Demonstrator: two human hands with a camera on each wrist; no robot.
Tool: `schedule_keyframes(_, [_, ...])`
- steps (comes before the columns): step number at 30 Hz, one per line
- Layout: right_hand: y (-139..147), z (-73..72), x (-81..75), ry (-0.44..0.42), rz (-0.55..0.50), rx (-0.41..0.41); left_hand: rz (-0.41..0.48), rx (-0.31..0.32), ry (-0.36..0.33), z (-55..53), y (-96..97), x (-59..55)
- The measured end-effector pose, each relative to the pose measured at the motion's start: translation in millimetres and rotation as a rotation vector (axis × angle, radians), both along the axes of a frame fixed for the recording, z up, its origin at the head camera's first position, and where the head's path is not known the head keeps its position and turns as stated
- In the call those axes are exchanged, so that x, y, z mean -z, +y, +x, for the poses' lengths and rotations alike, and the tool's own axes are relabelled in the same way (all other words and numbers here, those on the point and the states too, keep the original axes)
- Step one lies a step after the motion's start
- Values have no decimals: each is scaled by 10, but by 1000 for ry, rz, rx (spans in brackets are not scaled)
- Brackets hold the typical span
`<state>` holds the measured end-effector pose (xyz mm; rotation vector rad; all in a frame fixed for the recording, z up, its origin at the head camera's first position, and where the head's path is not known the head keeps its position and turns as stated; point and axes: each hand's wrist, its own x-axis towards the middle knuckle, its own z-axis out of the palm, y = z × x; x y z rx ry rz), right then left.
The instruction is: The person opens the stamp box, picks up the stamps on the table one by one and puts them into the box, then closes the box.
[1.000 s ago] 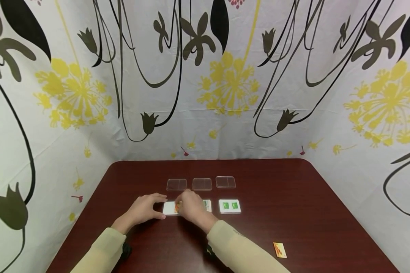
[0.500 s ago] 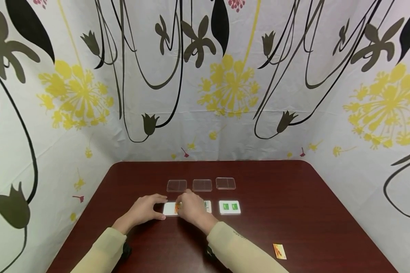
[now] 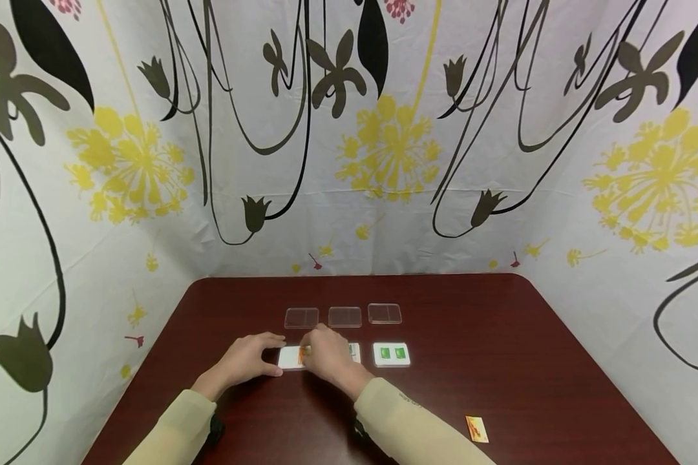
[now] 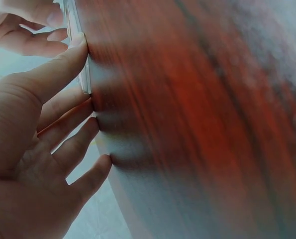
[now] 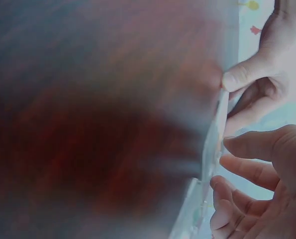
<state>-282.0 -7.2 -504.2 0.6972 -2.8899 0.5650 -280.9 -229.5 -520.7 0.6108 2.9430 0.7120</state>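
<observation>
My left hand [image 3: 245, 356] grips the left end of a flat white case [image 3: 288, 358], thumb on the near edge and fingers on the far one. In the left wrist view the thin clear edge of the case [image 4: 86, 79] shows between thumb and forefinger. My right hand [image 3: 328, 354] bends over the same row, thumb and forefinger close together on a small orange picture card [image 3: 302, 356]. Its fingertips meet the surface in the right wrist view, the other fingers curled. Beyond it, part of a second white case [image 3: 356, 352] with a green picture shows; the rest is hidden.
A third white case [image 3: 391, 363] bearing two green pictures lies right of my hands. Behind stand three clear plastic lids [image 3: 301, 318] in a row. One loose orange picture card [image 3: 476, 429] lies at the near right of the dark red table [image 3: 535, 361]. A patterned curtain [image 3: 349, 252] surrounds it.
Both hands keep their places on the case and the small orange card. The view has shifted slightly, so everything sits a little lower.
</observation>
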Motion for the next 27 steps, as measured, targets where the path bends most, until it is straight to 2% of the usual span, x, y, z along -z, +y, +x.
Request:
schedule_keyframes(10, [106,20,-184,-2,-31,-14,-15,3,14,12,-7,-22])
schedule_keyframes(16, [204,47,-263,13,-56,-27,9,2,-5,10,2,-48])
schedule_keyframes(27, [558,183,-438,-104,-215,17,0,16,-39,2,-8,-20])
